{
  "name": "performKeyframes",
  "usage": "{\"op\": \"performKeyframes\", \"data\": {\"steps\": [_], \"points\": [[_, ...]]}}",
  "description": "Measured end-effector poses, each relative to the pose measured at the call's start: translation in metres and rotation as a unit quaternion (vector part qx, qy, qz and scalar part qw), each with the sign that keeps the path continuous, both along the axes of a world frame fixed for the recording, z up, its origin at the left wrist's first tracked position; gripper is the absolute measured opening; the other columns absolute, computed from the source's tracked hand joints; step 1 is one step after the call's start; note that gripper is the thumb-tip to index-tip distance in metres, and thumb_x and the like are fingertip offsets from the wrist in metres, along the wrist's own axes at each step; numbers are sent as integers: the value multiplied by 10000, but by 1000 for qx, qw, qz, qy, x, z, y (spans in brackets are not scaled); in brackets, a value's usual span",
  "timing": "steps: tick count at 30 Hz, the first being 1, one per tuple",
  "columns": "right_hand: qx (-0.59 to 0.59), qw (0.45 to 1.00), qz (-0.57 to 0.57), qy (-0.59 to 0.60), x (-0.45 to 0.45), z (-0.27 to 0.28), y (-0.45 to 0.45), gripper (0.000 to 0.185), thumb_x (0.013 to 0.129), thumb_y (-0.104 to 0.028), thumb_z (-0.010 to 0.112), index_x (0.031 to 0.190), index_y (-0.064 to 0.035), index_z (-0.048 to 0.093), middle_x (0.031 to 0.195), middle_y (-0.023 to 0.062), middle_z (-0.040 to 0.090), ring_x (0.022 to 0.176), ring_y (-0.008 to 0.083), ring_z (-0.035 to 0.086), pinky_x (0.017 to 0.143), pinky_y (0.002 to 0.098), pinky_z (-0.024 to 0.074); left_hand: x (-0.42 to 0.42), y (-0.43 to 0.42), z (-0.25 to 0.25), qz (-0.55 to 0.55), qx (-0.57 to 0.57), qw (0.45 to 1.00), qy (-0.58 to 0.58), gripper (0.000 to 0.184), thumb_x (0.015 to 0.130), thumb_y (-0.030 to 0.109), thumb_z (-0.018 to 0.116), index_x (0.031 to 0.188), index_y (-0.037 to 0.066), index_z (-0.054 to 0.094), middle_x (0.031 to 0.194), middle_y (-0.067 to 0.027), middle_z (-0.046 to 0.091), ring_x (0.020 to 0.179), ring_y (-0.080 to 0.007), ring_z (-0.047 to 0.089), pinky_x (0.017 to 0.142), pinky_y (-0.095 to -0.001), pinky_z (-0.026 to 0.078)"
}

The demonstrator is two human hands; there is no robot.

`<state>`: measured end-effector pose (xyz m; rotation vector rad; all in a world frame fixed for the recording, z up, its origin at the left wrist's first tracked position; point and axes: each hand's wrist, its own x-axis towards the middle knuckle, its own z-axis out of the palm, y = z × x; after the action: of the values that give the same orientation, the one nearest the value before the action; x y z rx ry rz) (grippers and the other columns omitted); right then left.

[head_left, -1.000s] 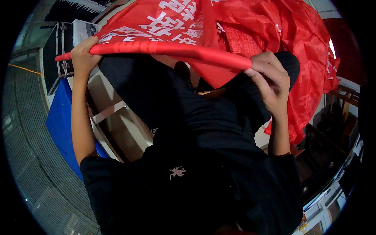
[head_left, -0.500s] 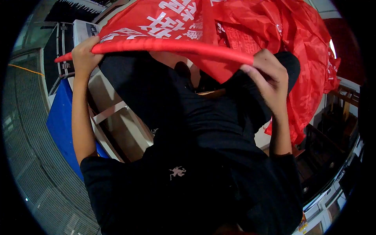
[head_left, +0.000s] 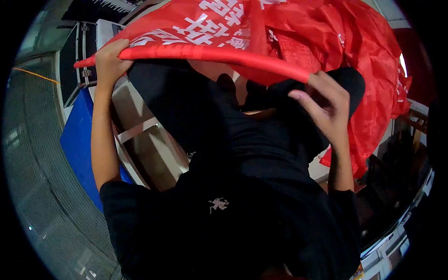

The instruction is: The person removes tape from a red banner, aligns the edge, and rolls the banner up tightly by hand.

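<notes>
A red fabric banner (head_left: 205, 24) with white printed characters spreads across the top of the view. Its near edge is wound into a long, thin roll (head_left: 210, 53) that bows across above my lap. My left hand (head_left: 112, 60) is closed around the roll near its left end, and a narrow tip sticks out beyond the fist. At the right, the curled fingers of my right hand (head_left: 329, 100) hold the roll, while the thumb stands off below it. The fingertips of my right hand are partly hidden.
Loose red folds heap up on the right beside my knee. My crossed legs in dark trousers (head_left: 172, 100) lie under the roll. To the left are a white open-frame piece (head_left: 140, 130), a blue panel (head_left: 77, 135) and a black case (head_left: 77, 58). Dark furniture (head_left: 385, 191) stands at right.
The thumb of my right hand has lifted away from the roll, and the flap of banner hanging under it has drawn up. The whole view has shifted slightly.
</notes>
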<state>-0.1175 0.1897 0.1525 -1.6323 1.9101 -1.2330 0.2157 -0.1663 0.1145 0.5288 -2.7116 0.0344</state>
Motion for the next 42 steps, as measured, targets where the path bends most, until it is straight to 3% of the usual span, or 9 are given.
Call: {"op": "performKeyframes", "data": {"steps": [4, 11, 15, 20, 25, 29, 35, 40, 42], "points": [[-42, 982, 64, 171, -4, 0, -12, 234, 738, -42, 743, 967, -33, 699, 671, 69, 533, 613, 178, 516, 554, 294, 390, 1, -3, 10, 9, 22, 999, -25, 293, 613, 115, 737, 877, 34, 640, 867, -144, 662, 800, -328, 652, 713, -377, 517], [142, 900, -77, -405, 3, -18, 9, 175, 900, -33, 595, 1058, -1, 663, 664, -24, 526, 549, 38, 446, 476, 179, 329, -19, 14, 13, 26, -57, 998, -25, 328, 621, 121, 724, 924, 44, 625, 903, -105, 665, 805, -307, 652, 713, -379, 516], [115, 577, -45, -807, -2, -5, 21, 344, 926, -103, 545, 1250, 13, 528, 560, -63, 348, 474, 7, 302, 372, 139, 215, -28, 22, 14, 23, -104, 994, -15, 331, 610, 119, 732, 918, 47, 637, 905, -95, 675, 818, -300, 653, 733, -377, 519], [7, 991, 23, -132, -7, -9, 11, 320, 851, -52, 670, 1165, -10, 625, 631, -20, 541, 523, 73, 496, 487, 230, 392, -13, 6, 12, 12, -28, 1000, -5, 295, 610, 114, 729, 884, 42, 648, 886, -114, 677, 815, -308, 654, 731, -372, 522], [-48, 976, 119, 175, -25, -1, 1, 221, 841, -73, 696, 1051, -7, 685, 671, -14, 581, 542, 66, 500, 504, 240, 402, -14, 2, 11, 28, 27, 999, -35, 285, 606, 86, 714, 877, 39, 641, 882, -131, 672, 810, -318, 652, 724, -367, 523], [190, 928, 14, -321, -10, -12, 8, 210, 900, -114, 637, 1073, 3, 662, 543, -4, 544, 465, 75, 458, 438, 220, 349, -15, 5, 10, 26, -40, 999, -17, 319, 591, 78, 721, 896, 43, 634, 903, -125, 671, 828, -309, 653, 729, -366, 522], [109, 504, 69, -854, 2, -30, 25, 513, 1042, -359, 267, 1342, 16, 448, 443, 24, 348, 390, 81, 243, 320, 200, 202, -16, 8, 8, 6, -95, 995, -7, 350, 579, 81, 727, 916, 47, 637, 932, -119, 674, 851, -299, 657, 742, -369, 524], [89, 980, 71, -164, -4, -19, 16, 388, 853, -161, 676, 1210, -37, 586, 632, 98, 606, 482, 121, 541, 446, 246, 372, -15, 2, 16, -33, -44, 998, 9, 289, 587, 111, 733, 855, 56, 639, 861, -110, 670, 814, -297, 655, 718, -370, 524], [21, 980, 108, 167, -14, -10, 2, 344, 756, -65, 764, 1084, -19, 674, 628, 78, 575, 514, 81, 547, 490, 264, 397, -17, 5, 21, -12, 5, 999, -47, 240, 606, 136, 735, 808, 61, 628, 790, -98, 652, 763, -298, 645, 678, -373, 519]]}}
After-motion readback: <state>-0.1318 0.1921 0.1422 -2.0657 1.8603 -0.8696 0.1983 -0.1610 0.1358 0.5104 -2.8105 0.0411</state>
